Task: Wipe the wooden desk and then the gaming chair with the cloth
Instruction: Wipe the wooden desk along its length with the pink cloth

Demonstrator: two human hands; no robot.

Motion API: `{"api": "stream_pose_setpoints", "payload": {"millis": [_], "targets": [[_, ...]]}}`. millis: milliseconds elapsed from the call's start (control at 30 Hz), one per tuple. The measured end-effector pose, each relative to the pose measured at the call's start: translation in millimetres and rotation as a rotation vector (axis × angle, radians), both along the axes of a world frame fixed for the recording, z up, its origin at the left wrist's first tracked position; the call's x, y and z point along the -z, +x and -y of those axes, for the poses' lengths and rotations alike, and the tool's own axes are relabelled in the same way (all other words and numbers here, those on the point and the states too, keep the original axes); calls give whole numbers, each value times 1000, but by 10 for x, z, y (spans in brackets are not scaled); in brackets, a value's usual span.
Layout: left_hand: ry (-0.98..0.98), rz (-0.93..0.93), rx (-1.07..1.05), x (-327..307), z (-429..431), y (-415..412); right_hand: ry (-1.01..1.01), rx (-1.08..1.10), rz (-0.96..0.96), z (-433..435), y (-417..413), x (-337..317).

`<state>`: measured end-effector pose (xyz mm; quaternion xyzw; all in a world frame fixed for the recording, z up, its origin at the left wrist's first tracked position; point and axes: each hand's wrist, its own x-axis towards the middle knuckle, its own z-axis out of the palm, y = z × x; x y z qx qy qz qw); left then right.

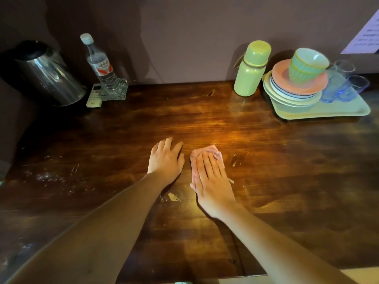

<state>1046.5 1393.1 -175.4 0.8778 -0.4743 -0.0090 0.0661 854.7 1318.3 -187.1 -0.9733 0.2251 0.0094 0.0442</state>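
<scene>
While my right hand (211,177) lies flat with straight fingers pressing the pink cloth (209,149) onto the wooden desk (205,111), I see the cloth bunched small under the fingers and palm, its edges showing past the fingertips and along the thumb side. My left hand (166,158) rests just beside it, palm down with relaxed fingers on bare wood, holding nothing and apart from the cloth by a narrow gap. Along the back wall I see 1 green flask (251,68) next to a tray (338,111) of stacked plates on the right, and 1 water bottle (98,62) and a steel kettle (47,72) on the left.
</scene>
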Motion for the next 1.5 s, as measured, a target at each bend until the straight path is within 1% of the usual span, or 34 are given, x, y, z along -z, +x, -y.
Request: {"api": "stream_pose_setpoints", "payload": {"millis": [67, 133, 200, 267, 367, 467, 533, 600, 667, 767, 867, 933, 1067, 1167, 1300, 1433, 1500], "targets": [[90, -77, -22, -3, 135, 163, 30, -4, -10, -35, -134, 27], [140, -88, -20, 59, 201, 234, 23, -32, -1, 64, -73, 58], [163, -38, -13, 138, 189, 223, -18, -90, 4, 259, 147, 48], [218, 49, 12, 204, 197, 218, -64, -86, -8, 521, 469, 84], [273, 38, 31, 170, 234, 238, -59, -32, -31, 902, 952, 24], [281, 45, 38, 113, 254, 252, -38, 15, -36, 997, 1123, -53], [256, 64, 28, 95, 271, 269, -40, 28, 5, 867, 996, -57], [155, 63, -1, 83, 314, 338, -34, -2, 39, 662, 742, -2], [63, 9, -33, 72, 428, 501, -10, -40, 64, 497, 489, 45], [76, -69, -48, 84, 639, 740, 12, -29, 72, 450, 310, 81], [112, -17, -31, 191, 703, 830, -21, -48, 51, 618, 521, 76], [47, 18, -33, 247, 669, 814, -50, -69, 21, 836, 784, 66], [-36, -5, -43, 296, 652, 863, -64, -48, -5, 1391, 1400, 38], [-37, -11, -46, 299, 665, 877, -57, -21, -30, 1616, 1653, -11], [-30, -17, -42, 233, 663, 858, -13, 5, 17, 1446, 1520, -37], [-46, -32, -49, 213, 656, 844, -12, -48, 11, 1116, 1087, 17], [-64, -35, -54, 223, 662, 849, 4, -46, 11, 1113, 1061, 34]]}}
